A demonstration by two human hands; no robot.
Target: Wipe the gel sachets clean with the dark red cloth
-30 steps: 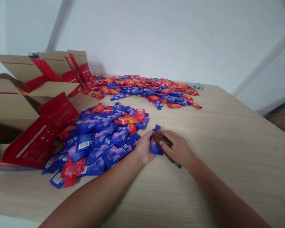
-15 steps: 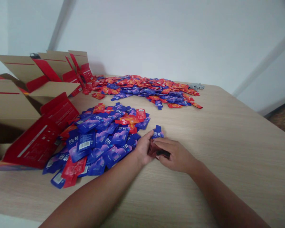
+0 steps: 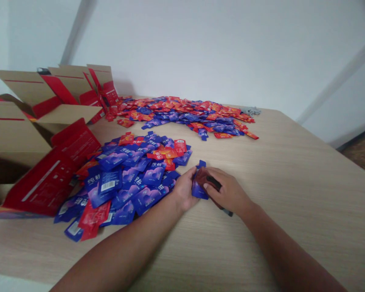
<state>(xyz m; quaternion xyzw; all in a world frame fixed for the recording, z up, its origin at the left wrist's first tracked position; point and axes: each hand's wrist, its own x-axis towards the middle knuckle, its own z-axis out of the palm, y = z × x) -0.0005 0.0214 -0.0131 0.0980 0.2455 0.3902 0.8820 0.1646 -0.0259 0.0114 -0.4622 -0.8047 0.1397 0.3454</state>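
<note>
My left hand (image 3: pixel 185 189) is closed on the edge of a blue-purple sachet (image 3: pixel 200 192) with a short spout-like tab at its top. My right hand (image 3: pixel 229 190) is closed round a slim black pen-like object (image 3: pixel 214 183), whose other end sticks out below the palm. At the right fingertips, a thin brownish-red piece (image 3: pixel 202 176) lies against the sachet's face; its kind is unclear. Left of my hands, a heap of blue and red-orange sachets (image 3: pixel 136 178) spreads over the wooden table (image 3: pixel 261 243).
Open cardboard boxes with red printed flaps (image 3: pixel 45 182) stand along the left side. A long second pile of red and blue sachets (image 3: pixel 188 113) lies at the back near the wall (image 3: pixel 215 48). A grey crumpled item (image 3: pixel 251 110) sits at that pile's right end.
My right hand has turned and shifted slightly, showing more of the black object and of the sachet's lower part. My left hand stays in place, still gripping the sachet. The heaps are unchanged.
</note>
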